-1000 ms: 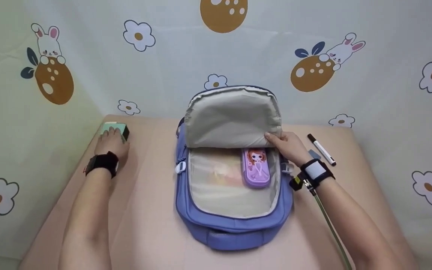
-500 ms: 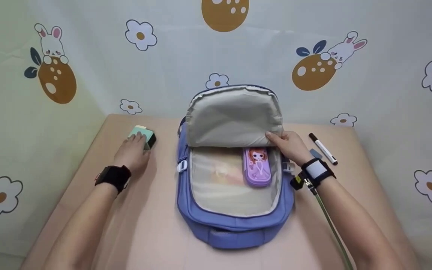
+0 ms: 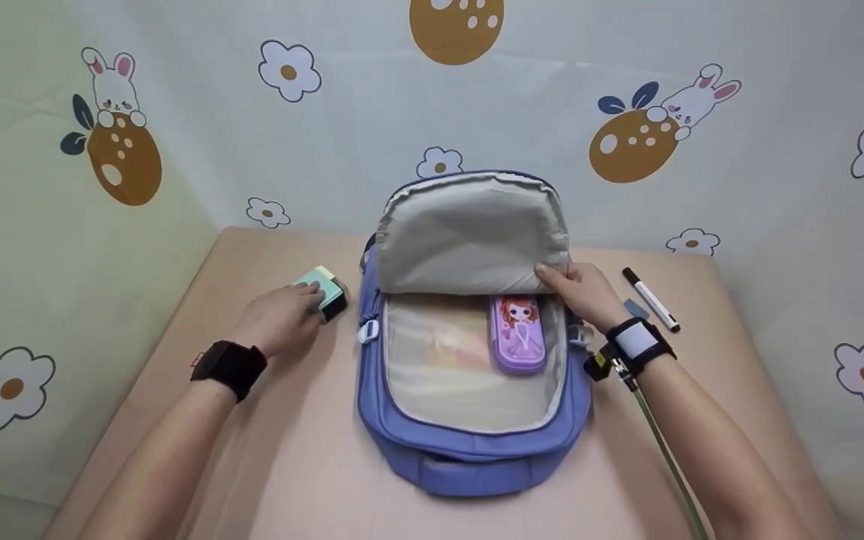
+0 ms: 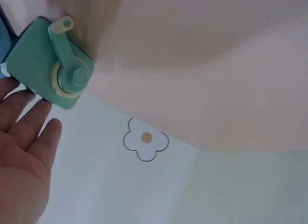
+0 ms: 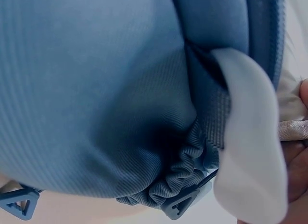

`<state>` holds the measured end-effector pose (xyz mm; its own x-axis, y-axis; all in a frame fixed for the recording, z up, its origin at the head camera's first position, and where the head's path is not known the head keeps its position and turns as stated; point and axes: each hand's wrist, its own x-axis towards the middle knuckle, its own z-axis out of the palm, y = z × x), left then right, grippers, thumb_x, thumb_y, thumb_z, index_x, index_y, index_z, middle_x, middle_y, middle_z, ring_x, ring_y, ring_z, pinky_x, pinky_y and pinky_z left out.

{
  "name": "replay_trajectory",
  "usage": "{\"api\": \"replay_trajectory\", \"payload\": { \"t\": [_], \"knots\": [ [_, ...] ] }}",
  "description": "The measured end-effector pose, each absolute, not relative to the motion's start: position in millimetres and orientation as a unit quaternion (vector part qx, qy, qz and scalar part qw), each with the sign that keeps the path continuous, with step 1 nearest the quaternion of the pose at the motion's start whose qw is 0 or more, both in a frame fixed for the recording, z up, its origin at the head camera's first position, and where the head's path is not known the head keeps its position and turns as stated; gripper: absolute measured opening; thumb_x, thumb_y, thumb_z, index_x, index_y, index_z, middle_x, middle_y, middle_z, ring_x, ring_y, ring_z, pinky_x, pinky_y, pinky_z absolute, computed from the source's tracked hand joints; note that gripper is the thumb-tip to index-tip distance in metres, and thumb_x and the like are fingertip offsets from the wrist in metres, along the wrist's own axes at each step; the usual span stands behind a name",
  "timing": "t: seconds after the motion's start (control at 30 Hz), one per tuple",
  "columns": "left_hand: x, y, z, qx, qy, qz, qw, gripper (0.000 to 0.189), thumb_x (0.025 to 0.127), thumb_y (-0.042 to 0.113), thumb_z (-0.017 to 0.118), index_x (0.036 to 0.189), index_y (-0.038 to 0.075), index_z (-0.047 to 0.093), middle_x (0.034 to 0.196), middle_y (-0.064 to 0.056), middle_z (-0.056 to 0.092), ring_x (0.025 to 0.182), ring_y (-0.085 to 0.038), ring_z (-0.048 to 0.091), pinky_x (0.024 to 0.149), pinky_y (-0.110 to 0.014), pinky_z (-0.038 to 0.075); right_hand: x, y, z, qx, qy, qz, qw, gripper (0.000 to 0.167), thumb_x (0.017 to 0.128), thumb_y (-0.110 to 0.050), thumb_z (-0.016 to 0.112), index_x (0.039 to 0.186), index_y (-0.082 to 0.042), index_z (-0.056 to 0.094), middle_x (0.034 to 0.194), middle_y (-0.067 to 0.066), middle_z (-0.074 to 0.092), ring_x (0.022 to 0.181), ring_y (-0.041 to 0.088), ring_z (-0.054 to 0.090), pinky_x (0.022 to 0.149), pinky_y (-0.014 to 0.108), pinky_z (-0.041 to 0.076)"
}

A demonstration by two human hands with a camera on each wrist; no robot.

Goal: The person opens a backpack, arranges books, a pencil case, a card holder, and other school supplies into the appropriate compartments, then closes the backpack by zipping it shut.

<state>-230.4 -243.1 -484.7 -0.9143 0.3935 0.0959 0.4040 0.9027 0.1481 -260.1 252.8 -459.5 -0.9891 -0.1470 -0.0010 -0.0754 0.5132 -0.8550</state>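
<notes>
To the left of the blue backpack (image 3: 469,472), my left hand (image 3: 278,319) holds a mint-green pencil sharpener (image 3: 331,292), fingers over its top; the thumb is hidden. The left wrist view shows the crank handle (image 4: 61,46) on the sharpener's face. My right hand (image 3: 586,292) pinches the lower right edge of the backpack's raised front flap (image 3: 469,236), its thumb on the pale lining. A purple pencil case (image 3: 520,337) with a printed doll lies inside the unzipped compartment, at its right side. In the right wrist view a white strap buckle (image 5: 252,137) partly covers the hand.
A white marker with black ends (image 3: 651,300) and a small blue-grey piece (image 3: 635,308) lie on the pink tabletop (image 3: 289,465), right of the backpack. Patterned curtain (image 3: 342,150) encloses the table's back and sides. A cable (image 3: 664,450) runs from the right wrist.
My left hand has carried the pencil sharpener rightward and slightly nearer, from the table's far left to beside the backpack. The right hand keeps its hold on the flap.
</notes>
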Motion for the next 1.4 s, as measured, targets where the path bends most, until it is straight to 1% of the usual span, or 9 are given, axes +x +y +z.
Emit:
{"api": "replay_trajectory", "payload": {
  "t": [0.13, 0.2, 0.3, 0.4, 0.6, 0.8, 0.97, 1.23, 1.4],
  "knots": [
    [-235.4, -239.9, -483.8, -0.201, -0.974, -0.093, 0.045, 0.036, 0.091, 0.026, 0.074, 0.119, 0.004, 0.072, 0.121, -0.018, 0.071, 0.103, -0.037, 0.068, 0.086, -0.052, 0.054, -258.5, 251.4, -458.6, -0.064, 0.873, -0.483, 0.032, 0.060, 0.095, -0.062, 0.062, 0.061, -0.016, 0.042, 0.054, -0.008, 0.035, 0.045, 0.008, 0.033, 0.043, 0.024, 0.027],
    [-239.2, -238.9, -483.9, -0.179, -0.977, -0.110, 0.039, 0.049, 0.090, 0.032, 0.076, 0.127, 0.002, 0.067, 0.129, -0.022, 0.066, 0.111, -0.040, 0.065, 0.094, -0.054, 0.051, -258.0, 250.3, -458.4, -0.063, 0.871, -0.485, 0.034, 0.060, 0.094, -0.063, 0.062, 0.062, -0.017, 0.042, 0.054, -0.008, 0.035, 0.046, 0.009, 0.033, 0.043, 0.024, 0.027],
    [-244.8, -238.0, -485.6, -0.132, -0.981, -0.141, 0.015, 0.079, 0.088, 0.041, 0.077, 0.145, -0.005, 0.049, 0.152, -0.031, 0.042, 0.135, -0.049, 0.045, 0.111, -0.059, 0.036, -258.3, 249.6, -459.3, -0.061, 0.867, -0.493, 0.041, 0.059, 0.094, -0.063, 0.062, 0.063, -0.017, 0.042, 0.055, -0.008, 0.035, 0.046, 0.008, 0.034, 0.043, 0.023, 0.028],
    [-248.5, -238.2, -488.5, -0.083, -0.981, -0.175, -0.018, 0.098, 0.087, 0.044, 0.078, 0.153, -0.010, 0.031, 0.155, -0.035, 0.034, 0.139, -0.050, 0.039, 0.114, -0.059, 0.032, -258.1, 249.0, -459.8, -0.059, 0.863, -0.500, 0.046, 0.059, 0.094, -0.063, 0.062, 0.063, -0.017, 0.044, 0.055, -0.008, 0.035, 0.046, 0.008, 0.036, 0.043, 0.023, 0.030],
    [-249.7, -240.5, -494.1, -0.058, -0.972, -0.224, -0.042, 0.093, 0.088, 0.035, 0.077, 0.153, -0.012, 0.030, 0.137, -0.033, 0.053, 0.113, -0.042, 0.057, 0.094, -0.054, 0.048, -257.3, 248.3, -460.1, -0.054, 0.859, -0.507, 0.050, 0.059, 0.093, -0.063, 0.064, 0.063, -0.016, 0.044, 0.055, -0.008, 0.037, 0.047, 0.008, 0.038, 0.043, 0.023, 0.031],
    [-243.3, -244.1, -491.1, -0.063, -0.964, -0.258, -0.031, 0.083, 0.086, 0.033, 0.077, 0.149, -0.007, 0.041, 0.128, -0.026, 0.060, 0.108, -0.038, 0.059, 0.092, -0.052, 0.049, -258.4, 248.6, -460.4, -0.053, 0.857, -0.510, 0.056, 0.058, 0.093, -0.063, 0.063, 0.064, -0.016, 0.046, 0.055, -0.008, 0.038, 0.046, 0.008, 0.040, 0.043, 0.022, 0.033],
    [-232.8, -244.0, -475.2, -0.101, -0.956, -0.274, -0.007, 0.078, 0.085, 0.038, 0.079, 0.147, -0.001, 0.049, 0.125, -0.019, 0.063, 0.105, -0.033, 0.060, 0.088, -0.050, 0.050, -258.9, 250.2, -461.3, -0.054, 0.860, -0.505, 0.050, 0.059, 0.094, -0.062, 0.063, 0.063, -0.015, 0.045, 0.054, -0.008, 0.038, 0.045, 0.008, 0.038, 0.042, 0.023, 0.031],
    [-199.2, -225.6, -438.3, -0.256, -0.932, -0.253, 0.031, 0.080, 0.082, 0.042, 0.083, 0.148, 0.008, 0.054, 0.134, -0.011, 0.065, 0.099, -0.024, 0.063, 0.079, -0.042, 0.051, -260.1, 251.1, -461.6, -0.055, 0.860, -0.505, 0.049, 0.059, 0.095, -0.060, 0.063, 0.062, -0.015, 0.045, 0.054, -0.008, 0.037, 0.046, 0.008, 0.040, 0.042, 0.023, 0.033],
    [-185.5, -181.1, -424.0, -0.339, -0.915, -0.215, 0.027, 0.084, 0.083, 0.047, 0.080, 0.148, 0.003, 0.051, 0.141, -0.016, 0.060, 0.120, -0.029, 0.061, 0.095, -0.047, 0.051, -260.3, 251.6, -460.2, -0.052, 0.862, -0.502, 0.049, 0.059, 0.094, -0.062, 0.063, 0.063, -0.016, 0.045, 0.053, -0.008, 0.038, 0.045, 0.008, 0.040, 0.042, 0.023, 0.033]
  ]
}}
